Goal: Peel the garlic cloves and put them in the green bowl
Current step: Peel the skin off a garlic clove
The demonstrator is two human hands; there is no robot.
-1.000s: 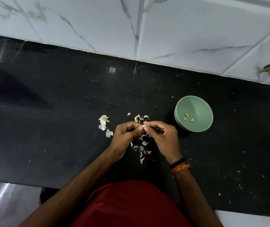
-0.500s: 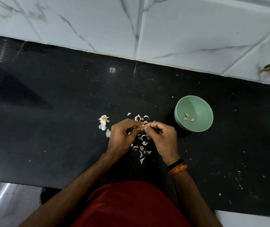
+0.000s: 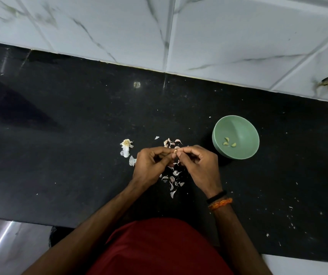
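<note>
Garlic clove (image 3: 175,151), small and pale, sits pinched between the fingertips of both hands just right of the frame's centre, above a scatter of papery peels (image 3: 172,180) on the black bench (image 3: 69,135). The left hand (image 3: 151,165) has its fingers curled, thumb and forefinger closed on the clove from the left; the right hand (image 3: 198,165) meets it from the right, its fingers likewise curled and its fingertips clamped on the same clove. How much skin is still on it is too small to tell.

To the right of the hands, near but not touching, stands the green bowl (image 3: 244,124), with three peeled cloves (image 3: 228,142) lying at its bottom. At centre-left of the frame lie the garlic head remnant (image 3: 126,144) and a couple of white husk pieces, just left of the left hand. More peels lie just above the hands.

The step in hand looks like peeling: the two hands work the skin off one clove, so the task is partway along, with a few cloves done. The next move likely calls for stripping the last of the skin, letting it fall on the peel pile, then carrying the bare clove rightward with the right hand and dropping it over the bowl's rim. Whether unpeeled cloves remain among the peels cannot be told.
</note>
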